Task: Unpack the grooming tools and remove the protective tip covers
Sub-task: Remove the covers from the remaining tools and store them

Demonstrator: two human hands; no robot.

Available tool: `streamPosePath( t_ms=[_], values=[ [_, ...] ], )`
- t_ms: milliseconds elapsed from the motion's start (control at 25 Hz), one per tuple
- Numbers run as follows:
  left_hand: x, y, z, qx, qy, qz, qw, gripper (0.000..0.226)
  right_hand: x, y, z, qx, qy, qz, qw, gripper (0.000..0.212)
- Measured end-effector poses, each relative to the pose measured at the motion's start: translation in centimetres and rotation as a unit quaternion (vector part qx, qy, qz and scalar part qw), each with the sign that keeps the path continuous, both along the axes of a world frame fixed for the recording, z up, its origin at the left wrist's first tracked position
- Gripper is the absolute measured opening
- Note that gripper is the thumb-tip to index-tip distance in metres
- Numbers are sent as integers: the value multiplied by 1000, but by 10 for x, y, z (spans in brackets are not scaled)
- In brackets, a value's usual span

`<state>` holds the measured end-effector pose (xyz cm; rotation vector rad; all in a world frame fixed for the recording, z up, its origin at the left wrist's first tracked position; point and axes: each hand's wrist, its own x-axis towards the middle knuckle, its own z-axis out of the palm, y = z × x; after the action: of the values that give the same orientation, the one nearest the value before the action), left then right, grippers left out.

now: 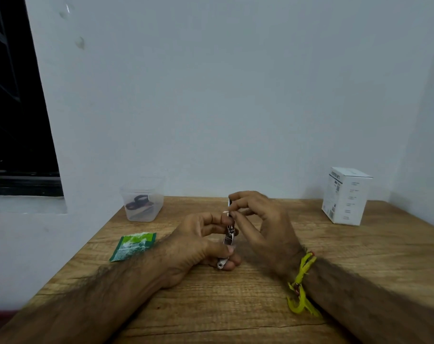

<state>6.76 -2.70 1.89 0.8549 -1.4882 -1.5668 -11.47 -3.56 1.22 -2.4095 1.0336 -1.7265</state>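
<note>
A small metal grooming tool (228, 240) stands nearly upright over the middle of the wooden table (235, 306). My left hand (198, 242) grips its lower body, fingers curled round it. My right hand (258, 219) pinches the tool's upper end, where a small pale cover (226, 212) shows between the fingertips. Most of the tool's top is hidden by my fingers. A green and white packet (134, 245) lies flat on the table to the left of my hands.
A clear plastic tub (142, 203) holding dark items sits at the back left by the wall. A white printed box (346, 196) stands at the back right. The table's left edge runs diagonally; a dark window (15, 108) is at far left.
</note>
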Motion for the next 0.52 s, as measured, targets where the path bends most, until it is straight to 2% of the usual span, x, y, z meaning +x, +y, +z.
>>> streamPosePath(
  t_ms=[200, 360, 440, 520],
  values=[
    [0, 3, 0, -27, -15, -16, 999, 51, -4, -3, -1, 86, -110, -3, 990, 15],
    [-1, 2, 0, -27, 2, -6, 1000, 50, -3, -1, 1, 107, -137, -6, 985, 14],
    [-1, 1, -1, -25, 3, -10, 1000, 49, -1, 1, 1, 93, -150, -19, 984, 13],
    [0, 0, -1, -21, 2, -12, 1000, 49, -3, 1, 3, 42, -175, -76, 981, 9]
  ],
)
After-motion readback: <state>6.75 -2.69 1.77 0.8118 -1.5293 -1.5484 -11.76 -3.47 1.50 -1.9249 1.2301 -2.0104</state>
